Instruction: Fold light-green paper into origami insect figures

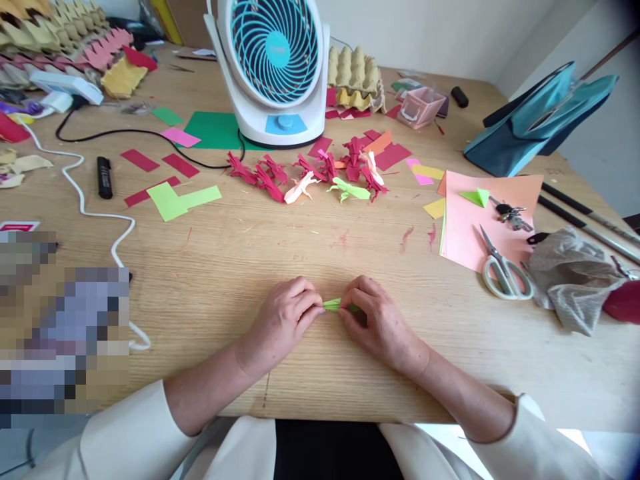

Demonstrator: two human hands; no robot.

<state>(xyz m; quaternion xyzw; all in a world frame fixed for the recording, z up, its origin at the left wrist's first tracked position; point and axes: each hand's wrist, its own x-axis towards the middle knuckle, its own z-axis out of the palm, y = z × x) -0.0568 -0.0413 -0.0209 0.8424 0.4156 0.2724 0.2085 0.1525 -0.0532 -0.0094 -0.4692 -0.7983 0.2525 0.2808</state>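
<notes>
Near the middle of the table's front part, a small folded strip of light green paper (pixel 331 305) is stretched between my two hands. My left hand (pixel 290 313) pinches its left end with thumb and fingers. The right end is pinched by my right hand (pixel 375 317), whose fingers cover part of the paper. Farther back, in front of the fan, lie several folded red paper figures (pixel 270 177), a pale pink one (pixel 300 188) and a light green one (pixel 349 190).
A fan (pixel 280 80) stands at the back. Scissors (pixel 506 270) and keys (pixel 513 215) lie at the right, partly on pink paper (pixel 463 233). A black marker (pixel 105 177), a white cable (pixel 115 247) and green paper (pixel 173 202) are at the left.
</notes>
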